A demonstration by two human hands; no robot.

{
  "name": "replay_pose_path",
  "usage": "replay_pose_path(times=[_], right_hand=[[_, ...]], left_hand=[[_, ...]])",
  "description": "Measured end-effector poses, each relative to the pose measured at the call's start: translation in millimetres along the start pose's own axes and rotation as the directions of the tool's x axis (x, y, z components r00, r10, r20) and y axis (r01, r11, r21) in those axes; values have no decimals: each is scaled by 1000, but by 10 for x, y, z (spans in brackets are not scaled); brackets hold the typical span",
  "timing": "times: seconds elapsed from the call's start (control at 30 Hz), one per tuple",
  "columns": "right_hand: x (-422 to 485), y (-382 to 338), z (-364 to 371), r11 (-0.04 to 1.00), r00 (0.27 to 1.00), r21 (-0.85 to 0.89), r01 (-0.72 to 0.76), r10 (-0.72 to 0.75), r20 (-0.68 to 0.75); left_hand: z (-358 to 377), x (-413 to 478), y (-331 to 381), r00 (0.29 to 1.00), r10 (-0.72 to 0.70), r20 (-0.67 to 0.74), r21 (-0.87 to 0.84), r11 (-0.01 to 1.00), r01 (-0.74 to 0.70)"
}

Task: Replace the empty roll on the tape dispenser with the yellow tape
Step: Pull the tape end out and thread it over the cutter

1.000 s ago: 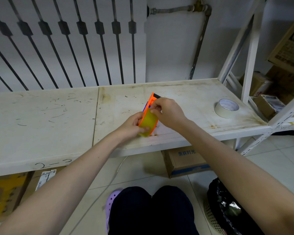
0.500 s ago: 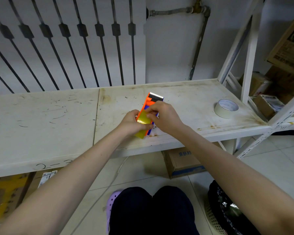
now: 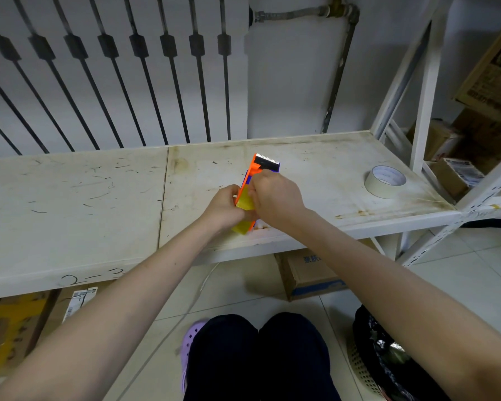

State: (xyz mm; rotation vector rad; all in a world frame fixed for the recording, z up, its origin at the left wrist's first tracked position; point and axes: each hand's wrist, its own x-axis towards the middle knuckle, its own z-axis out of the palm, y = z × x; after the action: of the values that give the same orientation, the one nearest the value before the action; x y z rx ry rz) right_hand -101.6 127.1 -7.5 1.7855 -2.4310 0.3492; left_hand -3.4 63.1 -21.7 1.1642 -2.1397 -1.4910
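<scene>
The orange and blue tape dispenser [image 3: 257,167] is held over the front of the white shelf board [image 3: 99,198], its toothed blade end pointing away from me. The yellow tape [image 3: 245,202] sits in the dispenser between my hands, and a yellow stretch shows below them. My left hand [image 3: 224,205] grips the dispenser's left side. My right hand [image 3: 275,198] is closed over the tape and the dispenser body from the right. Most of the roll is hidden by my fingers.
A whitish tape roll [image 3: 385,181] lies flat on the shelf's right end. White rack posts [image 3: 425,82] and cardboard boxes stand at the right. A box [image 3: 310,273] sits under the shelf, and a black bag in a basket [image 3: 388,357] is by my knees.
My right hand slid down from the dispenser's top, uncovering the toothed blade, and now covers the yellow tape lower down. The dispenser tilted slightly; my left hand kept its grip.
</scene>
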Motion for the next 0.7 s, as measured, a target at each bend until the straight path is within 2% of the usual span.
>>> replay_pose_path(times=[0.07,0.13,0.2,0.27,0.33,0.53,0.63,0.7], right_hand=[[-20,-7,32,999,999,-29,21,-19,44],[-42,28,53,998,998,26,60,-61,36],[-59,91,101,985,997,154,76,-72,-28],[-87,137,137,930,997,367,12,16,-73],[-127,172,146,865,993,502,-30,84,-85],[-149,207,86,896,982,440,-59,132,-137],[-120,164,81,932,982,358,-60,118,-145],[-97,158,89,948,987,312,-62,104,-120]], left_hand=[[0,7,-11,1000,-6,2,-15,1000,6],[-3,3,-14,1000,-3,10,-28,1000,3],[4,-5,-13,1000,8,11,-34,999,-7],[20,-13,-2,1000,18,-1,-43,999,-18],[35,-12,10,1000,22,-7,-52,998,-22],[39,-28,42,1000,26,-7,4,1000,-26],[-5,-45,68,997,31,70,21,999,-33],[-41,-41,49,997,46,68,74,996,-51]])
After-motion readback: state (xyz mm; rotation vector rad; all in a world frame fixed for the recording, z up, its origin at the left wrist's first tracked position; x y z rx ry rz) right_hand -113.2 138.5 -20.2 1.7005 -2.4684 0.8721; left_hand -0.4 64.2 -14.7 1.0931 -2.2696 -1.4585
